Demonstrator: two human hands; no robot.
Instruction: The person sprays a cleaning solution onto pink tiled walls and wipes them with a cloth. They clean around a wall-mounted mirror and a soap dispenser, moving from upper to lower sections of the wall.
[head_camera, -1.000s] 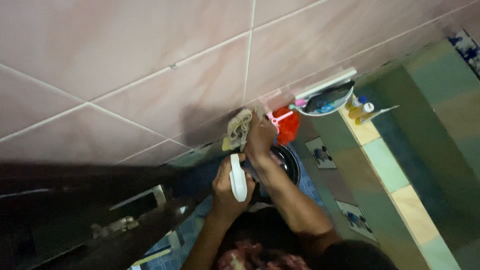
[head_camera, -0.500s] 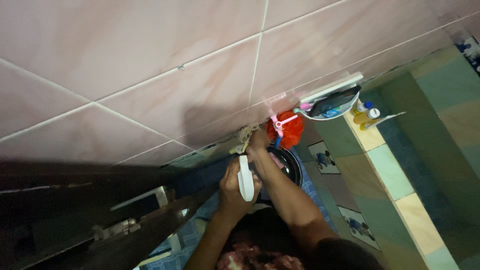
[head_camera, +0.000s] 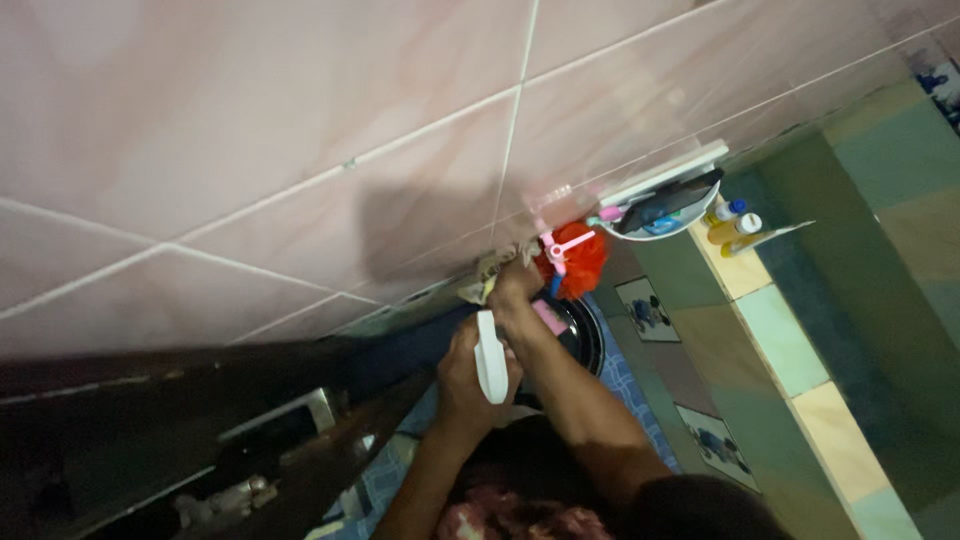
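Observation:
My left hand (head_camera: 466, 385) grips a white spray bottle (head_camera: 489, 357), held upright in front of my chest. My right hand (head_camera: 515, 290) reaches past it and presses a crumpled beige cloth (head_camera: 492, 270) against the lower part of the pink tiled wall (head_camera: 300, 150). The cloth is mostly hidden by the fingers. Just right of that hand hangs a red mesh sponge (head_camera: 575, 258) with a pink hook (head_camera: 560, 243).
A black bucket (head_camera: 580, 330) stands below the hands on the blue patterned floor. A white corner shelf (head_camera: 660, 205) holds small items, with bottles (head_camera: 735, 225) on the tiled ledge beside it. A dark wooden door (head_camera: 200, 430) with a metal latch fills the lower left.
My right hand with the cloth has slid down the wall toward its base. The cloth is now more bunched under the fingers. The spray bottle stayed nearly still.

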